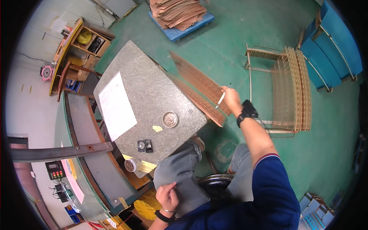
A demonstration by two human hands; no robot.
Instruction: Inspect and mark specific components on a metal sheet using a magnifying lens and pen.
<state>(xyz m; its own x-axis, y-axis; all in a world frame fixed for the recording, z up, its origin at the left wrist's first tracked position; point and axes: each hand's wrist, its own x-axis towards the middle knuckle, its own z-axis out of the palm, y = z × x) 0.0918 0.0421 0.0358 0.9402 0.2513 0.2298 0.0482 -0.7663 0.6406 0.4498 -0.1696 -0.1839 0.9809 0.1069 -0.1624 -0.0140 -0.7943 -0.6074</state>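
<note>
At the right corner of the table, my right hand (pixel 231 100) is closed on a slim white pen-like stick (pixel 220 100). The same hand is at the near end of a thin copper-coloured panel (pixel 199 78), which stands tilted and apart from the table and seems held by it. Between that panel and the table's side leans another copper-coloured panel (pixel 197 100). My left hand (pixel 167 197) rests by my lap with its fingers curled, and nothing shows in it.
The grey stone-topped table (pixel 149 88) carries a white sheet (pixel 117 105), a round dish (pixel 170 119), a black folding magnifier (pixel 145 146) and a clear jar (pixel 132 164). A rack of panels (pixel 297 90) stands right; stacked copper-coloured sheets (pixel 178 13) lie on a blue pallet (pixel 191 28).
</note>
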